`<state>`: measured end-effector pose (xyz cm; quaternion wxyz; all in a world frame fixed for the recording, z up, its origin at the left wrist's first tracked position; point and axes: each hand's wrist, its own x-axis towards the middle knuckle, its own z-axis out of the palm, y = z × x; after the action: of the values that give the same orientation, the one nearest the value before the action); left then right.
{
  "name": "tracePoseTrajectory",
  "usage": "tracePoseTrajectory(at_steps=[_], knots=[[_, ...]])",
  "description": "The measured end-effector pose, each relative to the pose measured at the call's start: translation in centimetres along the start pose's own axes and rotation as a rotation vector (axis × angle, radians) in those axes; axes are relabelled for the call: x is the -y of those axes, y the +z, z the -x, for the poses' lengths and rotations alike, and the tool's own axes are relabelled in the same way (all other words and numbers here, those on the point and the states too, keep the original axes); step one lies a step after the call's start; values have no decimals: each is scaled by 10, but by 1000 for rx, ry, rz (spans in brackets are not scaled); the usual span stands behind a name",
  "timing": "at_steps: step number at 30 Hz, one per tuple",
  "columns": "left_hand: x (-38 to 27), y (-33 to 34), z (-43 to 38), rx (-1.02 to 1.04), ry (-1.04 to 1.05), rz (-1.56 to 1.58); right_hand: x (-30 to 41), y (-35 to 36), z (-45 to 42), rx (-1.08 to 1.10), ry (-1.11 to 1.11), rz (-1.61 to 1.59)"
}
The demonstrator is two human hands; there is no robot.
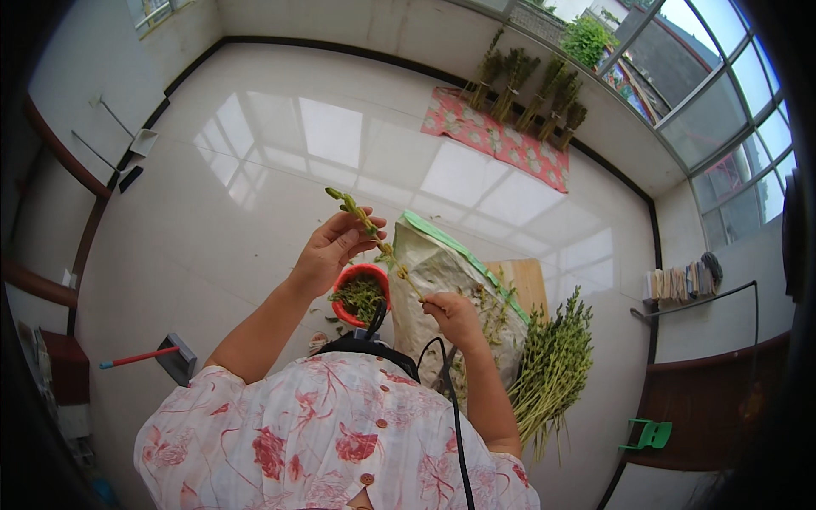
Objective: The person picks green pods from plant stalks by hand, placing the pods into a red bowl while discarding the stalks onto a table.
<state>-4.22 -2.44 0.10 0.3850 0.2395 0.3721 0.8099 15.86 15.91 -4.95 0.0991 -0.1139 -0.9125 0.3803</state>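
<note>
A plant stalk with green and yellowish pods (pixel 386 250) slants across in front of me. Its podded tip points to the upper left. My left hand (pixel 331 248) has its thumb and fingers around the upper part. Between thumb and fingertips, my right hand (pixel 455 317) pinches the thin bare end. Below my left hand, a red bucket (pixel 342 313) holds green plant trimmings (pixel 361 297). Beneath my right hand lies a pale woven sack (pixel 421 248) with a green edge and plant bits on it. A heap of green podded stalks (pixel 558 363) lies to its right.
A wooden board (pixel 530 280) lies beyond the sack. Several upright plant bundles (pixel 510 89) lean by the far wall, beside a red floral cloth (pixel 497 143). At left is a dustpan (pixel 177 360) with a red handle. A green stool (pixel 651 435) is at right.
</note>
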Motion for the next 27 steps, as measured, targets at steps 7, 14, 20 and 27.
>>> tracePoseTrajectory(at_steps=[7, 14, 20, 27], knots=[[13, -4, 1, -44, 36, -163, 0, 0, 7, 112, 80, -140], [13, -4, 5, -84, 41, -153, 7, 1, 6, 143, 82, -193], [14, 1, 3, -81, 37, -204, 21, -3, -3, 11, -51, -105], [27, 16, 4, 155, 153, -304, 99, -17, -57, -270, -235, -174]])
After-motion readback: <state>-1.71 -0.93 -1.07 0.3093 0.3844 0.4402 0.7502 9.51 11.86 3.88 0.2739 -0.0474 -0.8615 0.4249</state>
